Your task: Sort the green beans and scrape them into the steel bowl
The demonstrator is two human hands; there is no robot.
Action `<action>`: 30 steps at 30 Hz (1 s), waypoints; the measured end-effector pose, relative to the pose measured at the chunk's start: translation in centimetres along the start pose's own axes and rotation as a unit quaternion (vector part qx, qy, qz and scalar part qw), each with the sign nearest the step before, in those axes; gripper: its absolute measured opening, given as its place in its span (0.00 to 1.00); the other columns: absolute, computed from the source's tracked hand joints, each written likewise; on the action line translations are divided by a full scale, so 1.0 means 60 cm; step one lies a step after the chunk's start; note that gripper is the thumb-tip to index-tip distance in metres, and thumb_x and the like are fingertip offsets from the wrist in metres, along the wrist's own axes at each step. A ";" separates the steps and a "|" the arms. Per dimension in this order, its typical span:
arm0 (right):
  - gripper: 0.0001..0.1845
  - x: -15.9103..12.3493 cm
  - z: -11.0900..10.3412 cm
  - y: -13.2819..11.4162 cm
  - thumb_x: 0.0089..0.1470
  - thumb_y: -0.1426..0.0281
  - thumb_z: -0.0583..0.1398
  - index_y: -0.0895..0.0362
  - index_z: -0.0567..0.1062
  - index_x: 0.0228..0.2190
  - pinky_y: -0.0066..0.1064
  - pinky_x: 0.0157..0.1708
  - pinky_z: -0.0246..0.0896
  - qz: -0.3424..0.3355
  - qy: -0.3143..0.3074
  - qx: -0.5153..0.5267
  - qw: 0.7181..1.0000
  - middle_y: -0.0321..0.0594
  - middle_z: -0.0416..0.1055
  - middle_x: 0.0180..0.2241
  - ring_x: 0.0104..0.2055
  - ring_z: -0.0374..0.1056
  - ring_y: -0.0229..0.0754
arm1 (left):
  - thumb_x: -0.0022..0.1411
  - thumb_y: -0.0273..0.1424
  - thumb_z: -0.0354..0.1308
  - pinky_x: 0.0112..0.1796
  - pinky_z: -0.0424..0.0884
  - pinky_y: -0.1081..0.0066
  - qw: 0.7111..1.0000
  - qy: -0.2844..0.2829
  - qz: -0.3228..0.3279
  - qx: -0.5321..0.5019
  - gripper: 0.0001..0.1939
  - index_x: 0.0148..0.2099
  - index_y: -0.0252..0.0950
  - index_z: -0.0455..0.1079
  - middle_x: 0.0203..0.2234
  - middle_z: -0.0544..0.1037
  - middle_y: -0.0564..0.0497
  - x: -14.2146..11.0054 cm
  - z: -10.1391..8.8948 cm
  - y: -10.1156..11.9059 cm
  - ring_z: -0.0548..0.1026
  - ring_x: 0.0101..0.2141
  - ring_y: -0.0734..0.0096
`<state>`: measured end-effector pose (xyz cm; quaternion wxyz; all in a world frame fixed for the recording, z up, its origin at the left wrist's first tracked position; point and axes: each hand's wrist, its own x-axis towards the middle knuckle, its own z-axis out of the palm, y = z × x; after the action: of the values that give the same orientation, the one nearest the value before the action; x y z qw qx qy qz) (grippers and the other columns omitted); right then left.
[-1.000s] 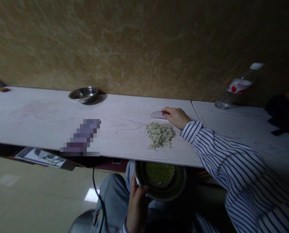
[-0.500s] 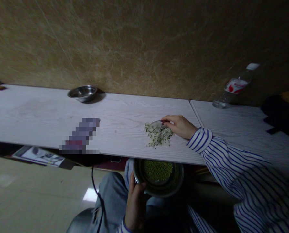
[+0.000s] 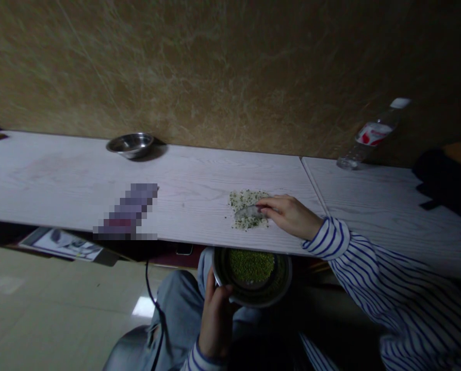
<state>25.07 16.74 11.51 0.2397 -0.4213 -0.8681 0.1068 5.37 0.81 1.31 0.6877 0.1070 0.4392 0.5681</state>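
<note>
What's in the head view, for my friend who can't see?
A right hand holds a thin clear piece in white and green grains on a pale table. The left hand holds a metal bowl of small green beans below the table's edge.

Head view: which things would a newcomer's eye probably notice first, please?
Probably the heap of white and green grains on the pale counter, with the right hand holding a translucent scraper at it. Next, just below the counter's front edge, the left hand grips a metal bowl containing small green beans.
</note>
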 end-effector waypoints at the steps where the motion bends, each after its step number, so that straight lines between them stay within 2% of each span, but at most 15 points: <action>1: 0.15 -0.004 0.000 -0.003 0.60 0.76 0.58 0.56 0.80 0.45 0.37 0.48 0.71 -0.002 -0.001 0.000 1.000 0.43 0.82 0.43 0.45 0.78 0.44 | 0.57 0.30 0.59 0.42 0.73 0.61 1.000 -0.002 0.001 0.002 0.38 0.69 0.51 0.57 0.60 0.70 0.47 -0.001 0.001 0.001 0.72 0.48 0.57; 8: 0.15 -0.014 -0.008 -0.009 0.59 0.75 0.58 0.54 0.81 0.45 0.39 0.46 0.73 0.033 0.007 0.018 0.999 0.42 0.82 0.43 0.44 0.78 0.44 | 0.54 0.32 0.60 0.34 0.71 0.67 1.000 0.014 -0.007 0.013 0.41 0.69 0.52 0.57 0.60 0.70 0.46 -0.002 0.003 0.001 0.72 0.48 0.54; 12: 0.15 -0.014 -0.006 -0.002 0.59 0.75 0.58 0.54 0.81 0.45 0.39 0.48 0.73 0.059 0.029 0.018 0.998 0.42 0.82 0.44 0.46 0.78 0.45 | 0.54 0.32 0.60 0.35 0.72 0.65 1.000 0.009 0.002 0.013 0.41 0.70 0.50 0.57 0.59 0.71 0.44 -0.001 0.001 -0.001 0.72 0.48 0.53; 17: 0.15 -0.026 0.001 -0.007 0.59 0.74 0.58 0.55 0.81 0.45 0.39 0.47 0.73 0.060 0.008 0.021 0.998 0.44 0.82 0.43 0.44 0.78 0.45 | 0.55 0.31 0.60 0.36 0.72 0.66 1.000 0.000 0.002 -0.001 0.40 0.69 0.50 0.57 0.59 0.70 0.46 -0.001 0.001 -0.003 0.72 0.47 0.57; 24: 0.15 -0.044 0.000 -0.020 0.58 0.75 0.59 0.54 0.81 0.45 0.36 0.46 0.73 0.051 0.006 0.031 0.998 0.41 0.82 0.43 0.44 0.78 0.44 | 0.53 0.32 0.60 0.38 0.72 0.64 1.000 0.029 -0.002 0.003 0.40 0.68 0.52 0.59 0.58 0.72 0.48 -0.002 0.005 -0.005 0.72 0.48 0.55; 30: 0.15 -0.050 -0.012 -0.012 0.58 0.74 0.59 0.54 0.81 0.44 0.34 0.44 0.74 0.089 0.017 0.055 0.994 0.41 0.82 0.43 0.43 0.79 0.43 | 0.54 0.31 0.59 0.35 0.72 0.66 0.999 0.034 0.002 0.005 0.41 0.70 0.51 0.56 0.58 0.72 0.46 -0.003 0.007 -0.005 0.72 0.47 0.56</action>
<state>26.52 13.90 11.41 0.2668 -0.4849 -0.8157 0.1684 5.85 0.70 1.46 0.6706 0.0924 0.4648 0.5707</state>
